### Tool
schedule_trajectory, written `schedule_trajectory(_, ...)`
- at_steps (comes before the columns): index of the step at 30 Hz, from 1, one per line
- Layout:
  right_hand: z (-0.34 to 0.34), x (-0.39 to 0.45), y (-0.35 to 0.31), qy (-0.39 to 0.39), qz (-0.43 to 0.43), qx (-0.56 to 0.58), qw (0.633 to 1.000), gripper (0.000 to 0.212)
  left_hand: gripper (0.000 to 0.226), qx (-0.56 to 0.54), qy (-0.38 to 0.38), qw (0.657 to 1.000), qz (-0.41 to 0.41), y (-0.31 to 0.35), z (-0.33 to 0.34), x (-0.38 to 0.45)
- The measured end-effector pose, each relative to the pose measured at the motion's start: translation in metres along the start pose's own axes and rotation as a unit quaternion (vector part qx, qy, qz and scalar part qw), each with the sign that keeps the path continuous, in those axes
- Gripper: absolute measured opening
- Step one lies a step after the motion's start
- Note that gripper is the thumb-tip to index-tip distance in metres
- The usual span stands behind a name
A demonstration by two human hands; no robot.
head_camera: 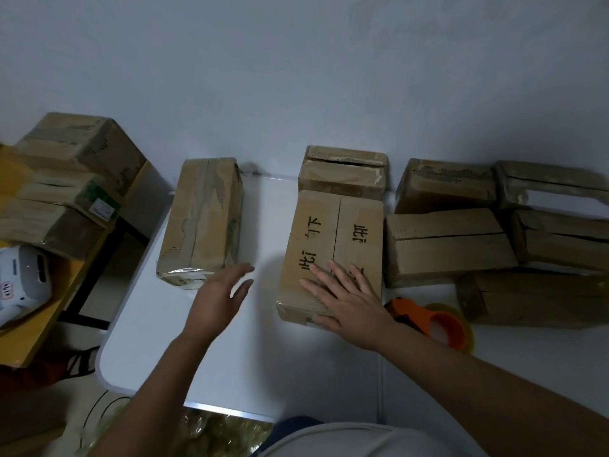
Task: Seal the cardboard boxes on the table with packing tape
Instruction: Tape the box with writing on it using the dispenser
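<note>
A cardboard box with black handwriting (342,232) lies in the middle of the white table (250,341). My right hand (349,295) rests flat on its near end, fingers spread. My left hand (220,291) hovers open, blurred, between that box and a taped box (202,219) further left. An orange tape dispenser with a roll of tape (438,321) lies on the table just right of my right wrist.
Several more cardboard boxes (448,245) crowd the table's right and back, some with unsealed seams. A yellow side table at left (29,328) carries stacked boxes (72,179) and a white appliance (23,278). A wall rises directly behind.
</note>
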State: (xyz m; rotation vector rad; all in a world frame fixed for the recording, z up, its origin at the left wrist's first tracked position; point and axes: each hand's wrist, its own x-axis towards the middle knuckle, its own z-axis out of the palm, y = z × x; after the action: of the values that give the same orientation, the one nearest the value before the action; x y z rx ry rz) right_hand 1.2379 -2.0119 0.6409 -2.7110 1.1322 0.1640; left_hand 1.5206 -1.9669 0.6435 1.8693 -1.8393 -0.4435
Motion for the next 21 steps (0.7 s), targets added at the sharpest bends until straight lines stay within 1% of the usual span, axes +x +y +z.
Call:
schedule_trajectory(3,0.001,0.000,0.000,0.002,0.002,-0.005,1.000,0.070,0.015,-0.087,0.034,0.991,-0.100,0.009,0.003,-0.003)
schedule_trajectory(4,0.002,0.000,0.000,0.002,0.002,-0.006,1.000,0.070,0.016,-0.133,0.029,0.982,-0.131,0.012,0.005,-0.007)
schedule_trajectory(5,0.002,0.000,0.000,0.002,0.003,-0.006,1.000,0.070,0.021,-0.165,0.011,0.977,-0.138,0.015,0.009,-0.011)
schedule_trajectory(6,0.003,0.000,0.000,0.002,0.005,-0.006,1.000,0.070,0.029,-0.172,-0.021,0.979,-0.112,0.017,0.013,-0.016)
schedule_trajectory(8,0.003,-0.001,-0.001,0.003,0.005,-0.010,1.000,0.070,0.050,-0.146,-0.100,0.983,-0.049,0.018,0.022,-0.021)
schedule_trajectory(9,0.002,-0.001,-0.001,0.003,0.005,-0.011,1.000,0.071,0.058,-0.140,-0.126,0.981,-0.036,0.018,0.025,-0.020)
schedule_trajectory(11,0.001,-0.001,-0.002,0.004,0.005,-0.009,1.000,0.071,0.067,-0.134,-0.141,0.980,-0.029,0.017,0.030,-0.015)
schedule_trajectory(14,0.001,0.000,-0.002,-0.002,0.004,-0.005,1.000,0.070,0.070,-0.104,-0.164,0.981,0.000,0.009,0.033,-0.005)
schedule_trajectory(17,0.000,0.000,-0.001,-0.009,0.002,-0.004,1.000,0.070,0.067,-0.050,-0.205,0.977,0.030,-0.001,0.036,0.004)
schedule_trajectory(19,0.000,0.000,0.000,-0.012,-0.001,-0.001,1.000,0.070,0.068,-0.018,-0.227,0.973,0.035,-0.006,0.040,0.004)
schedule_trajectory(21,0.001,-0.001,0.001,-0.015,-0.005,0.006,1.000,0.070,0.070,-0.023,-0.229,0.973,0.030,-0.009,0.042,-0.002)
